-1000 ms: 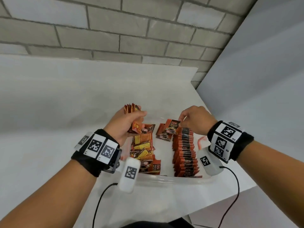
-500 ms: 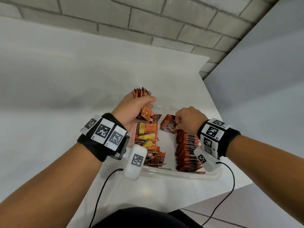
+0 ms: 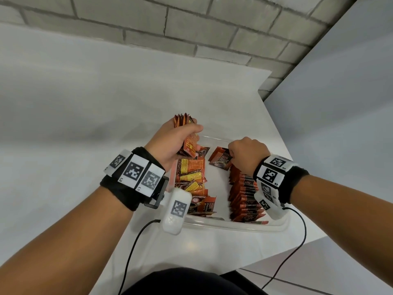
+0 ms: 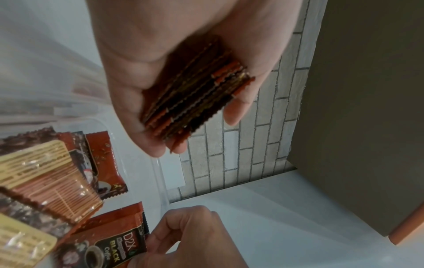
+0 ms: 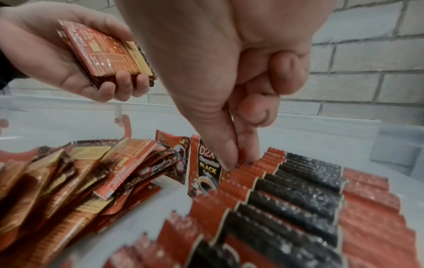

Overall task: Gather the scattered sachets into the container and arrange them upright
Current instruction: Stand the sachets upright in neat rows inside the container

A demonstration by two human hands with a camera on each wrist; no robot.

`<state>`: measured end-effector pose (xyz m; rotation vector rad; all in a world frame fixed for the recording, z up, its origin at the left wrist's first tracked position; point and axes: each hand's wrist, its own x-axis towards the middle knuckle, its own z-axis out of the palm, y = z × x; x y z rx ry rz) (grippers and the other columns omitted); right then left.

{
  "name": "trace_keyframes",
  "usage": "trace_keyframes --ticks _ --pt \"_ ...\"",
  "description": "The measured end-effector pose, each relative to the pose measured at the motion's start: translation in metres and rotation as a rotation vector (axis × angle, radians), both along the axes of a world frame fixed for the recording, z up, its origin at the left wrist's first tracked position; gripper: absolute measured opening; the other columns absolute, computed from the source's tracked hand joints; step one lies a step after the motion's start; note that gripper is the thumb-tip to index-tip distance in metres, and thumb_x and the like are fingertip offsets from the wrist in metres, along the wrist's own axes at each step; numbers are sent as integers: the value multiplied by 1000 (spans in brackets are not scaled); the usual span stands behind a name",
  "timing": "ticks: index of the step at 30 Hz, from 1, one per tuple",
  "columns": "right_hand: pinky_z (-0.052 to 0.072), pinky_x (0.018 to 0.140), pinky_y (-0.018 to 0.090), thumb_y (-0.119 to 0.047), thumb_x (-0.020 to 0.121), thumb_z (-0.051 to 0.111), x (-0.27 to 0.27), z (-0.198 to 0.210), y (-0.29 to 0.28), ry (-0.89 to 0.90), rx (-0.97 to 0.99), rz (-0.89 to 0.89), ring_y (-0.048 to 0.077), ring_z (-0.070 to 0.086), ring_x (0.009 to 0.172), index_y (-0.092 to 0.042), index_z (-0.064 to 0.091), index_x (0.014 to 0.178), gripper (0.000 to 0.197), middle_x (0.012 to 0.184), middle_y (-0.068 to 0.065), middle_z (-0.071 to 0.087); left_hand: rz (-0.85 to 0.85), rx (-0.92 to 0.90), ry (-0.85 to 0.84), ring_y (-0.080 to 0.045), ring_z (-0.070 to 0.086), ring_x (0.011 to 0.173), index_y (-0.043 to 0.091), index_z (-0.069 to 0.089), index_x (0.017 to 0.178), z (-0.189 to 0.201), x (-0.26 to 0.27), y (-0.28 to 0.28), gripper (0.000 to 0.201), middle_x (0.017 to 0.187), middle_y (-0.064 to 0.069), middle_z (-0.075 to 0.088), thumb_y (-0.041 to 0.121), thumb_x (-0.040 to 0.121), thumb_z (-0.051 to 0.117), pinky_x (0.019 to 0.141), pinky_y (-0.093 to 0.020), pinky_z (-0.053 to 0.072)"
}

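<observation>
A clear plastic container (image 3: 234,225) sits on the white table and holds red-and-black coffee sachets. On its right side a row of sachets (image 3: 244,194) stands upright on edge. Loose sachets (image 3: 192,177) lie overlapping on its left side. My left hand (image 3: 178,141) hovers over the container's far left corner and grips a stack of sachets (image 4: 195,94) between thumb and fingers. At the far end of the upright row my right hand (image 3: 244,154) pinches the top edge of a sachet (image 5: 239,159) between thumb and forefinger. One sachet (image 3: 222,159) leans face-up beside that hand.
A grey brick wall (image 3: 191,28) runs behind the table, and a plain grey panel (image 3: 340,103) stands to the right. The table's right edge (image 3: 276,128) lies close to the container. Cables hang from both wrist devices over the front edge.
My right hand has drawn slightly nearer along the upright row, still pinching a sachet. The left hand keeps its stack above the container's far left. The head view has tilted downward.
</observation>
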<state>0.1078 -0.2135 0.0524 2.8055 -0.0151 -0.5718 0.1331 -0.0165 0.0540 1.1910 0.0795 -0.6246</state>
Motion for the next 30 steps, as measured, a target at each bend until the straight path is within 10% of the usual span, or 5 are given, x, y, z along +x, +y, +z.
trace_keyframes --ticks 10,19,22,27,30 --pt "29 62 27 -12 92 46 -1 0 -2 -47 -108 129 22 43 66 -14 41 85 9 64 -3 31 -6 8 7 -17 62 67 15 57 108 -1 1 0 21 88 -7 60 19 88 63 56 -26 53" --pt "29 65 28 -18 92 47 -3 6 4 -79 -152 116 22 47 65 -15 44 85 8 68 -2 47 1 -203 131 -22 67 68 11 56 102 -3 0 -1 12 85 -10 59 16 91 56 68 -34 57" --pt "39 68 28 -34 93 50 -6 22 4 -126 108 16 23 58 82 -17 57 101 20 94 3 62 -31 -247 128 -27 71 77 8 57 108 -5 -2 -2 17 90 -13 68 8 91 52 70 -36 59" --pt "47 62 22 -38 92 56 -32 57 23 -207 1141 -346 7 57 70 -27 53 121 31 99 -4 58 -138 -260 28 -25 69 89 14 61 116 -2 -10 -11 44 101 -12 70 10 72 65 71 -35 59" --pt "50 54 24 -30 88 63 -45 62 23 -176 1233 -334 9 61 69 -26 52 121 35 95 -1 56 -165 -317 43 -30 66 96 8 57 122 -1 -17 -19 48 112 -19 66 5 76 70 76 -38 58"
